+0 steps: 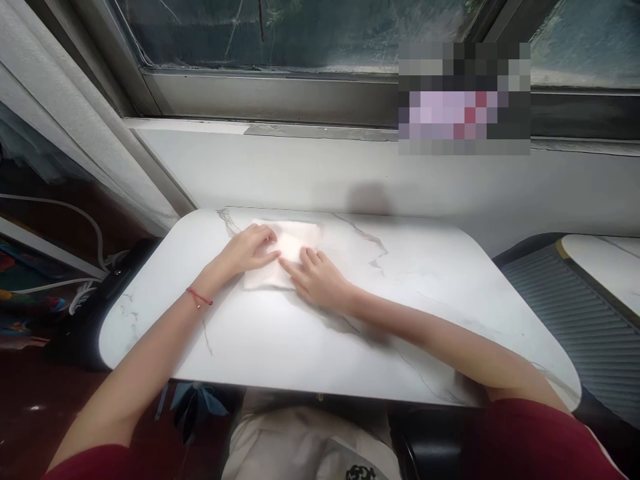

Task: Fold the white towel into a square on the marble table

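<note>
A pale, whitish cloth or paper sheet [299,239] lay flat on the white, grey-veined surface [250,340], left of its middle and towards the far edge. Both of the person's hands rested on it. The left hand [251,247] covered the sheet's left part, its thumb stretched out and apart from the other fingers, which lay close together. The right hand [323,283] reached in at the lower right, the index finger extended over the sheet and a gap showing between it and the fingers above — an open hand, lightly bent. The fingertips of the two hands came near each other, with a little of the sheet between them.

A thin red bracelet [199,299] circled the left wrist, and a dark red sleeve [520,440] covered the right upper arm. Beyond the surface stood a white wall [280,163] below a window [300,37]; a pale curtain [75,113] hung at the left. At the right — beside the surface — was a grey ribbed panel [575,313].
</note>
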`<state>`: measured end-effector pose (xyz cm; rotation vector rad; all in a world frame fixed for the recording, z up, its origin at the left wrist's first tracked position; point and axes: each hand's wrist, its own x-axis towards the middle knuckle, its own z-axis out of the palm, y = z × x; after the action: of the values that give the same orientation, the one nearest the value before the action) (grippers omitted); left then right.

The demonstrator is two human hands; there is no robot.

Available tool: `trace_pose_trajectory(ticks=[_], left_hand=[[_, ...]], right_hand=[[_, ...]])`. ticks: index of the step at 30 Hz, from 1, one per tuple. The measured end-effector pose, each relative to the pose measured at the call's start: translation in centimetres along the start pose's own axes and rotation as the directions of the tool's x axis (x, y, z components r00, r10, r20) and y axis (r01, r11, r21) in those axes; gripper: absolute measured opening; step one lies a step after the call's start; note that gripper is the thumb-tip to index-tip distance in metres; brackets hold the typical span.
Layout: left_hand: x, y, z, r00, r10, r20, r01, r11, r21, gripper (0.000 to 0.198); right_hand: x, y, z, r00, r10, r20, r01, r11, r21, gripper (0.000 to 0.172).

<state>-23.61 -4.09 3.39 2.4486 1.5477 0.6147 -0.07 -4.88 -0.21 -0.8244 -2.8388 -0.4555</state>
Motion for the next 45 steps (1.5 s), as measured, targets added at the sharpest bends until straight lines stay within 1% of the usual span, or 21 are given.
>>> trace_pose_trajectory(ticks=[3,7,11,13,14,16,18,20,22,25,27,29,31,33,35,37,41,43,45], left_hand=[[-0.3,2.2,0.5,0.991,0.073,0.11,-0.062,0.993,-0.103,0.03],[-0.8,5.4,1.2,0.955,0.145,0.259,-0.091,0.973,-0.212,0.034],[-1.5,8.3,1.8,0.892,0.229,0.389,-0.101,0.941,-0.323,0.035],[-1.7,9.3,2.1,0.874,0.244,0.42,-0.103,0.938,-0.331,0.036],[-1.8,9.6,2.3,0.876,0.238,0.42,-0.104,0.942,-0.318,0.036],[-1.9,9.9,2.8,0.895,0.231,0.381,-0.126,0.952,-0.28,0.037],[-1.9,9.9,3.3,0.925,0.249,0.288,-0.182,0.953,-0.241,0.034],[-1.9,9.8,4.0,0.943,0.286,0.172,-0.251,0.947,-0.201,0.031],[-2.0,10.0,4.7,0.947,0.311,0.073,-0.298,0.942,-0.152,0.028],[-2.4,10.5,6.0,0.946,0.324,0.008,-0.323,0.943,-0.083,0.032],[-2.7,10.9,6.9,0.945,0.327,0.006,-0.326,0.945,-0.037,0.039],[-2.7,11.1,7.8,0.947,0.321,0.009,-0.321,0.947,0.019,0.046],[-2.3,11.2,8.8,0.951,0.309,0.008,-0.309,0.948,0.077,0.051],[-1.5,11.0,9.6,0.953,0.302,0.006,-0.3,0.946,0.124,0.054],[-0.1,10.8,10.3,0.952,0.305,0.011,-0.303,0.94,0.158,0.056],[1.5,10.5,10.9,0.955,0.295,0.013,-0.292,0.937,0.19,0.057],[4.9,10.2,11.7,0.972,0.234,-0.01,-0.226,0.947,0.23,0.056],[6.5,10.2,12.0,0.979,0.201,-0.02,-0.191,0.954,0.232,0.055],[8.0,10.3,12.4,0.986,0.163,-0.025,-0.153,0.96,0.232,0.055]], right_hand=[[-3.8,-1.8,-1.0,0.995,-0.043,-0.092,0.039,0.998,-0.047,0.049],[-8.2,-3.5,-2.8,0.974,-0.091,-0.209,0.064,0.99,-0.129,0.039],[-11.2,-5.0,-5.0,0.959,-0.135,-0.249,0.106,0.986,-0.127,0.035],[-12.0,-5.6,-5.8,0.957,-0.146,-0.249,0.107,0.98,-0.165,0.031],[-12.3,-5.8,-6.0,0.96,-0.142,-0.243,0.098,0.978,-0.185,0.029],[-12.6,-6.1,-6.0,0.965,-0.106,-0.238,0.055,0.976,-0.209,0.029],[-12.7,-6.3,-5.5,0.969,-0.031,-0.244,-0.023,0.976,-0.217,0.029],[-12.6,-6.4,-4.9,0.967,0.084,-0.242,-0.14,0.964,-0.225,0.031],[-12.5,-6.5,-4.2,0.95,0.221,-0.219,-0.27,0.935,-0.231,0.041],[-12.4,-6.4,-3.3,0.904,0.394,-0.166,-0.423,0.881,-0.215,0.058],[-12.2,-6.0,-2.7,0.883,0.452,-0.127,-0.468,0.863,-0.188,0.065],[-12.0,-5.3,-2.2,0.873,0.478,-0.094,-0.487,0.862,-0.139,0.07],[-11.6,-4.3,-1.7,0.866,0.497,-0.059,-0.5,0.862,-0.082,0.075],[-11.1,-3.2,-1.2,0.856,0.517,-0.021,-0.517,0.855,-0.037,0.077],[-10.5,-2.1,-0.9,0.839,0.543,0.015,-0.543,0.839,-0.013,0.075],[-9.7,-0.8,-0.5,0.816,0.576,0.047,-0.577,0.817,0.001,0.068],[-7.9,2.6,0.2,0.766,0.626,0.142,-0.635,0.772,0.022,0.062],[-7.3,4.5,0.8,0.765,0.621,0.171,-0.636,0.77,0.049,0.061],[-7.0,6.5,1.7,0.785,0.599,0.158,-0.615,0.783,0.09,0.061]])
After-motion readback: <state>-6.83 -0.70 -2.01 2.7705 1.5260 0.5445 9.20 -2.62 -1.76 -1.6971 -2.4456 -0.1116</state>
